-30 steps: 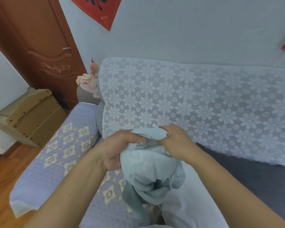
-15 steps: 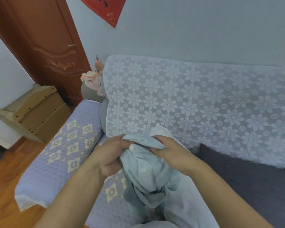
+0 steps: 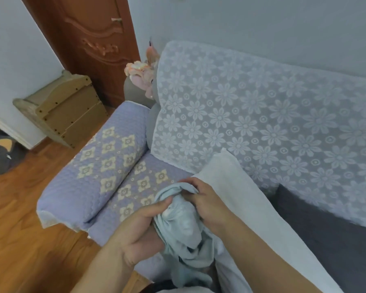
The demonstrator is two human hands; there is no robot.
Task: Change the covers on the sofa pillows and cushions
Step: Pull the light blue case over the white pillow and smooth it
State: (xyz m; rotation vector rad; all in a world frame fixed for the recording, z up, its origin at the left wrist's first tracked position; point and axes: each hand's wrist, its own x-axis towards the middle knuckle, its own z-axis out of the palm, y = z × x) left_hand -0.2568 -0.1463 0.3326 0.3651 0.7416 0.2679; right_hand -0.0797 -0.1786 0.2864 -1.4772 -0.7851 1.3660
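Comparing with a moment ago, I see the bunched pale-blue cover [image 3: 181, 223] has come down from in front of the floral lace backrest [image 3: 262, 115] to low centre of the frame, over the quilted seat [image 3: 140, 187] and against the bare white cushion [image 3: 247, 208] at lower right. My left hand [image 3: 140, 231] has its grip closed around the gathered fabric, while my right hand [image 3: 205, 204] pinches its upper edge. I judge I am hunting for the opening, so the cushion is not yet covered.
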